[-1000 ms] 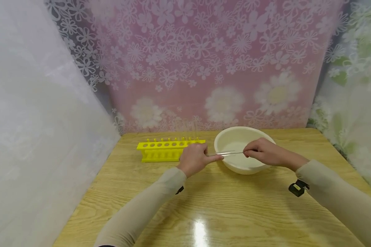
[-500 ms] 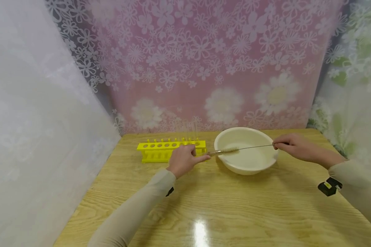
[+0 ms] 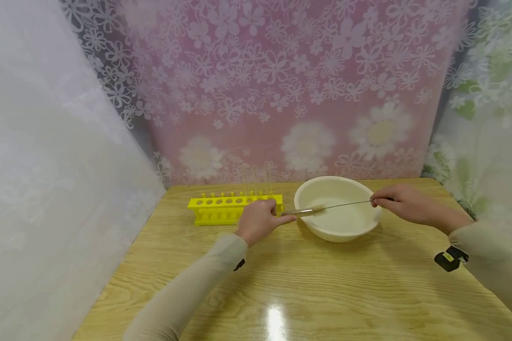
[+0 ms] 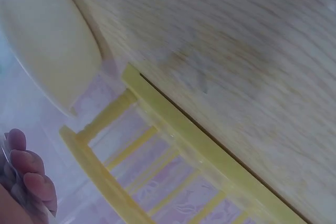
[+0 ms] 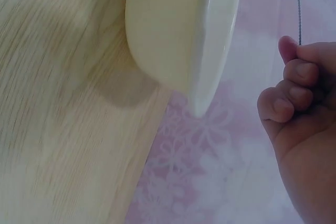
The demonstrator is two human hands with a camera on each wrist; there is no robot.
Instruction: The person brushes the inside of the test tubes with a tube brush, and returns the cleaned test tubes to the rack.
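My left hand (image 3: 259, 220) grips a clear glass test tube (image 3: 299, 213), its mouth facing right over the bowl's left rim. Bristles of a test tube brush (image 3: 320, 209) are partly inside the tube, with the tip end sticking out at the mouth. From there a thin twisted wire stretches right to my right hand (image 3: 403, 202), which pinches it between thumb and forefinger. In the right wrist view the wire (image 5: 299, 14) rises from the pinch, the other fingers curled. The left wrist view catches only curled fingers (image 4: 35, 182) at its lower left edge.
Below the brush stands a cream plastic bowl (image 3: 339, 236). A yellow test tube rack (image 3: 219, 203) is just left of it, behind my left hand, with several clear tubes (image 3: 256, 176) upright at its right end. A flowered curtain (image 3: 239, 94) hangs behind the wooden table (image 3: 307, 284).
My right hand drew the brush rightward, bringing bristles out of the tube. Since half a second ago the hands have come slightly closer together, and fewer bristles show outside the mouth.
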